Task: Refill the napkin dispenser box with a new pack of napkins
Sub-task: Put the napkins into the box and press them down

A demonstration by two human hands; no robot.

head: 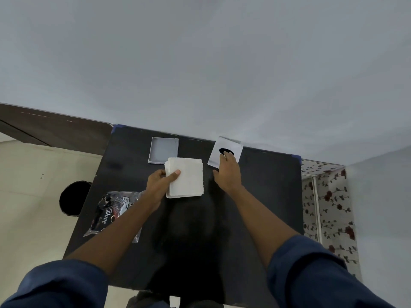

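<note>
Black table set against pale grey wall. Blue tape at the table's far corners. Dark brown panel along the wall at left. Cream tiled floor left of table, round black object on it beside the table edge, identity unclear. White fabric with dark red rose print at right.

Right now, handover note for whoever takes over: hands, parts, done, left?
Left hand: grip shut on the napkin stack, held over the black table.
Right hand: fingers on the lid with the oval slot, far right; whether it is gripped is unclear.
Box base: open and empty, just beyond the stack.
Wrapper: emptied, near left.
Done: napkins unpacked, box opened.
Left: load the stack, fit the lid.
</note>
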